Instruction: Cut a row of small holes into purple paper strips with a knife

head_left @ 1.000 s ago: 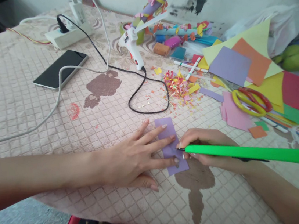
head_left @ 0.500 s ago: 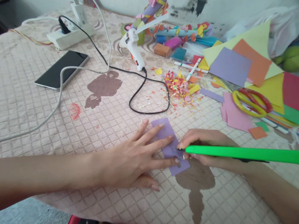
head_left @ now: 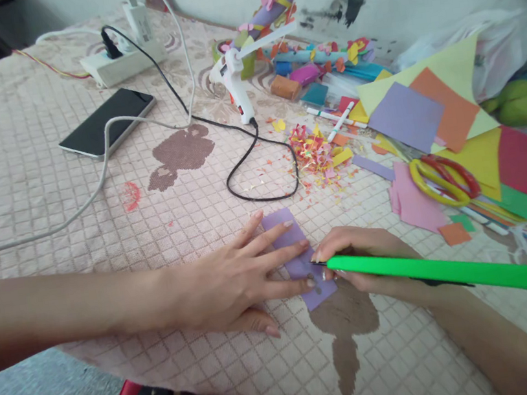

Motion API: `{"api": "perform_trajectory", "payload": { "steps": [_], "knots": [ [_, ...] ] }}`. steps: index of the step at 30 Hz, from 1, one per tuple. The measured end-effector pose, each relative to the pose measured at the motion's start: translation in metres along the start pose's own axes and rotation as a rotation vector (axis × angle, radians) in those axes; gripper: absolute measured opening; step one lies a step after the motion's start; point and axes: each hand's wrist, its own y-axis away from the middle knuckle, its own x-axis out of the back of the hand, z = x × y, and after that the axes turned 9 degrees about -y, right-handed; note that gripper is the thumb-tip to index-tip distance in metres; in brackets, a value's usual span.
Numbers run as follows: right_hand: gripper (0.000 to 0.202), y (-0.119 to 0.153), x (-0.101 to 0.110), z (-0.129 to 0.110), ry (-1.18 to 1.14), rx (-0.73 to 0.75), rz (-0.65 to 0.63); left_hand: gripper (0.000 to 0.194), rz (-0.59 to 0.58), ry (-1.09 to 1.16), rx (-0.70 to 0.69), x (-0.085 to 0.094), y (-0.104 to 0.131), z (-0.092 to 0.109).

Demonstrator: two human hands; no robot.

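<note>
My left hand (head_left: pixel 224 285) lies flat with its fingers spread, pressing a narrow strip of purple paper (head_left: pixel 283 239) against the table. In my right hand (head_left: pixel 366 248), a slim bright green pen-like tool (head_left: pixel 431 271) with a black end is gripped near its thin dark tip. That tip meets the strip's right side, close to my left middle finger. A small grey mark shows on the paper's lower part. Whether the tool is a pen or a craft knife, I cannot tell.
A white glue gun (head_left: pixel 237 87) stands beyond the strip, its black cord looping toward me. Paper shreds (head_left: pixel 312 154), coloured sheets (head_left: pixel 406 117) and scissors (head_left: pixel 442 179) lie to the right. A phone (head_left: pixel 108 122) and a power strip (head_left: pixel 124 63) are at the back left.
The purple strip has turned slightly under my left hand: its far end went left and its near end right. My right hand and the green tool have hardly moved.
</note>
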Motion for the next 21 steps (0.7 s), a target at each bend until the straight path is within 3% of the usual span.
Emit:
{"api": "perform_trajectory", "payload": {
  "steps": [21],
  "knots": [
    [0.025, 0.0016, 0.0021, 0.0064, -0.085, 0.004, -0.034, 0.067, 0.017, 0.034, -0.026, -0.0018, -0.0004, -0.0007]
  ]
}}
